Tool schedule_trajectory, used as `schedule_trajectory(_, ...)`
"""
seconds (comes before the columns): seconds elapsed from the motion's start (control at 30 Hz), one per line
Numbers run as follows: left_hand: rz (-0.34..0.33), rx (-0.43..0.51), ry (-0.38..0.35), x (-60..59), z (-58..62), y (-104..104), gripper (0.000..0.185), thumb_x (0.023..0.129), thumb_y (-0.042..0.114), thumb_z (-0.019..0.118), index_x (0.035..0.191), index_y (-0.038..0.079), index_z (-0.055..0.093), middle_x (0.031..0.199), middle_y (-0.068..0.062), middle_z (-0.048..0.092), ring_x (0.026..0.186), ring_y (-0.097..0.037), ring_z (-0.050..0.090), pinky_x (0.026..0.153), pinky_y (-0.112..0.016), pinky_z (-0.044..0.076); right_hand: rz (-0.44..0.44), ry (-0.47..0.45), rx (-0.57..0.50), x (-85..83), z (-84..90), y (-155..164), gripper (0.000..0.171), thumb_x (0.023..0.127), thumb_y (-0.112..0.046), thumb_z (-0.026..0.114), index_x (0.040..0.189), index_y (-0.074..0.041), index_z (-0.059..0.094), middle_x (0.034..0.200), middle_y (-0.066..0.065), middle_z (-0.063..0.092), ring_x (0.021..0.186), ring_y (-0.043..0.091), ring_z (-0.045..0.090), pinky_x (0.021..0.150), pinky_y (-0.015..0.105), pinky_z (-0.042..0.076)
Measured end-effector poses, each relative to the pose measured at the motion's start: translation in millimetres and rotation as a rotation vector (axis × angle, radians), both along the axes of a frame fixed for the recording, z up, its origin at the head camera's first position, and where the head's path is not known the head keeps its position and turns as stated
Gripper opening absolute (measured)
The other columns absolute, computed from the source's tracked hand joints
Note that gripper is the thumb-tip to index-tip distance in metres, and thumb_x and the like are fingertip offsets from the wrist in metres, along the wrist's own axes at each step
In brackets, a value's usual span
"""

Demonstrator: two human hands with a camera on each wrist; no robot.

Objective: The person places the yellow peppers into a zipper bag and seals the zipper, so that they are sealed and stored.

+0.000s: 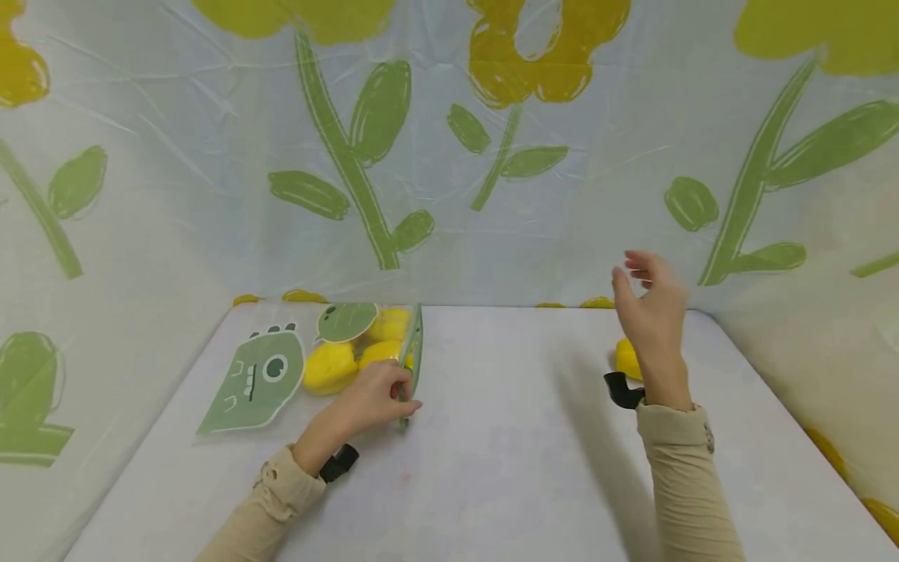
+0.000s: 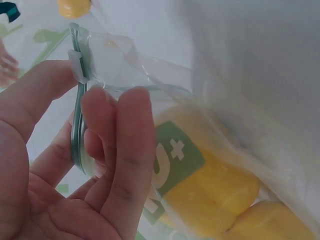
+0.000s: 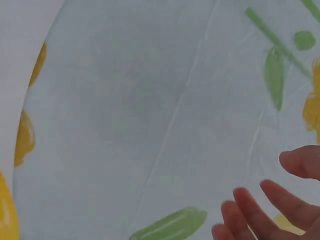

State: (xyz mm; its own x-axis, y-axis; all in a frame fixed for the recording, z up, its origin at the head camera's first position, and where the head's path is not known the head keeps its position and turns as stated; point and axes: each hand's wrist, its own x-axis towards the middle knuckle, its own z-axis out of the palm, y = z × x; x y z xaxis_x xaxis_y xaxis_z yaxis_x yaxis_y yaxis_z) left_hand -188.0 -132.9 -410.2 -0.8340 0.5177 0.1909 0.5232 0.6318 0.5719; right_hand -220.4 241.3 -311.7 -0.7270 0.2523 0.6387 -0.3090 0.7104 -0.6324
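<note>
My left hand (image 1: 379,394) pinches the green zip edge of a clear bag (image 1: 246,425) lying on the left of the table. Green cartoon prints cover part of the bag, and several yellow rounded lumps (image 1: 330,368) show through its film. In the left wrist view, the thumb and fingers are at the zip strip (image 2: 77,145), beside its small whitish slider (image 2: 76,65). On the right, my right hand (image 1: 653,312) is raised with its fingers spread and nothing held. Another yellow rounded lump (image 1: 627,359) sits on the table behind that wrist, partly hidden by it.
Both hands work over a white table (image 1: 492,468). A pale sheet with a flower print (image 1: 456,234) hangs behind it and along both sides. Black wrist cameras (image 1: 621,390) stick out from both wrists.
</note>
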Motion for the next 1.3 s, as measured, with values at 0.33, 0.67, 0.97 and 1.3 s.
schedule_trajectory(0.33,0.002,-0.018,0.007,-1.8,-1.8,0.2,0.026,0.079,0.02,0.081,0.065,0.019,0.058,0.065,0.008,0.048,0.063,-0.008,0.044,0.058,-0.024,0.041,-0.306,-0.512,-0.07,1.8,-46.9,73.6,0.124,0.08,-0.065,0.068,0.156,-0.004,-0.009,0.157,0.031,-0.004,0.142,0.053,0.001,0.11,0.067,0.004)
schedule_trajectory(0.67,0.001,-0.018,0.011,-0.4,-1.5,-0.6,0.026,0.078,0.019,0.081,0.065,0.019,0.058,0.066,0.007,0.048,0.062,-0.008,0.044,0.058,-0.024,0.041,-0.093,-1.104,0.052,1.9,-72.9,91.7,0.137,0.081,-0.062,0.069,0.143,0.011,-0.028,0.142,0.052,-0.013,0.13,0.072,-0.004,0.101,0.078,0.014)
schedule_trajectory(0.97,0.004,-0.017,0.014,-0.5,-1.0,0.2,0.027,0.078,0.018,0.081,0.065,0.019,0.058,0.065,0.008,0.047,0.062,-0.008,0.044,0.058,-0.024,0.041,-0.049,-1.141,0.069,1.8,-79.2,91.1,0.12,0.087,-0.057,0.062,0.141,0.022,-0.01,0.138,0.05,0.015,0.126,0.063,0.023,0.1,0.071,0.029)
schedule_trajectory(1.3,-0.003,-0.006,0.032,0.1,-1.0,-0.6,0.027,0.078,0.017,0.081,0.064,0.019,0.058,0.065,0.009,0.048,0.063,-0.007,0.044,0.059,-0.024,0.041,-0.016,-1.037,0.056,-1.4,-88.1,97.7,0.107,0.088,-0.046,0.065,0.14,0.025,0.004,0.131,0.046,0.026,0.116,0.054,0.036,0.1,0.065,0.034)
